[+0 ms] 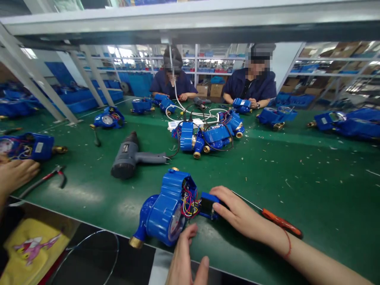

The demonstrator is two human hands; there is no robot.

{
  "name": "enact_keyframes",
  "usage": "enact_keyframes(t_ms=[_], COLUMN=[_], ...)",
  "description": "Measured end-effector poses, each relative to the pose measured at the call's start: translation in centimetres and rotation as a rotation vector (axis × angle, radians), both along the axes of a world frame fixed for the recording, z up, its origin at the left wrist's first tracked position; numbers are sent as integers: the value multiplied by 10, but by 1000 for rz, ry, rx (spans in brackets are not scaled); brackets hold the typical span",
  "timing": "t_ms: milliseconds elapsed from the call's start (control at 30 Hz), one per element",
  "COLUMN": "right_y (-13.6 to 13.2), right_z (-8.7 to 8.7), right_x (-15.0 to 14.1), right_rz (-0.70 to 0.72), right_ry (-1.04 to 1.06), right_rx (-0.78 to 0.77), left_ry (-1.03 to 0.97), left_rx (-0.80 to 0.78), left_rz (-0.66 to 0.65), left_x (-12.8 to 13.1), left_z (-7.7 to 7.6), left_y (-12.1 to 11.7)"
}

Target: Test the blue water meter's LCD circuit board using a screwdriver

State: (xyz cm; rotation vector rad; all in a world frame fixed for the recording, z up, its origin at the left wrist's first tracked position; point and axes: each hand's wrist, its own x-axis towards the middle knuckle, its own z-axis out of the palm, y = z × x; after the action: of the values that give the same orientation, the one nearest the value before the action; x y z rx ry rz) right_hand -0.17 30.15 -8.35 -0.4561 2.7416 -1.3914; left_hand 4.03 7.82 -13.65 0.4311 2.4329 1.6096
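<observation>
A blue water meter (166, 209) with a brass end lies at the near edge of the green table (311, 178), its cover open and coloured wires showing. My right hand (240, 213) pinches a small blue module (208, 204) joined to the meter by those wires. My left hand (184, 259) comes up from below with its fingers apart. Its forefinger touches the meter's round face and it holds nothing.
An orange-handled screwdriver (280, 223) lies under my right wrist. A grey heat gun (127, 156) and red-handled pliers (50, 178) lie to the left, by another person's hand (14, 174). More blue meters (208, 136) with cables sit mid-table. Two people work at the far side.
</observation>
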Motion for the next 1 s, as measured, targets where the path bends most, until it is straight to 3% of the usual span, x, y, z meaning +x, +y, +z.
enact_keyframes(t_ms=[133, 233, 367, 500, 667, 800, 867, 1000], right_y=[3, 1, -7, -10, -13, 2, 22, 72], right_z=[-7, -10, -12, -15, -11, 4, 9, 2], right_x=[-17, -21, -21, -25, -27, -14, 0, 42], right_rz=[-39, -13, 63, 91, 87, -14, -95, -268], right_ry=[-91, -217, -335, -327, -251, -155, -76, 125], right_rx=[-176, -326, -450, -450, -341, -242, -75, 459], left_ry=[-122, -252, -318, -409, -455, -458, -492, -525], left_rx=[-40, -24, 200, 367, 373, 378, 403, 419], left_rz=[-97, -82, -63, -61, -51, -35, -37, -31], left_x=[-7, -15, -24, -33, -36, -36, -36, -36], left_z=[3, 14, 30, 41, 39, 34, 33, 30], left_y=[0, 9, 29, 39, 39, 38, 38, 37])
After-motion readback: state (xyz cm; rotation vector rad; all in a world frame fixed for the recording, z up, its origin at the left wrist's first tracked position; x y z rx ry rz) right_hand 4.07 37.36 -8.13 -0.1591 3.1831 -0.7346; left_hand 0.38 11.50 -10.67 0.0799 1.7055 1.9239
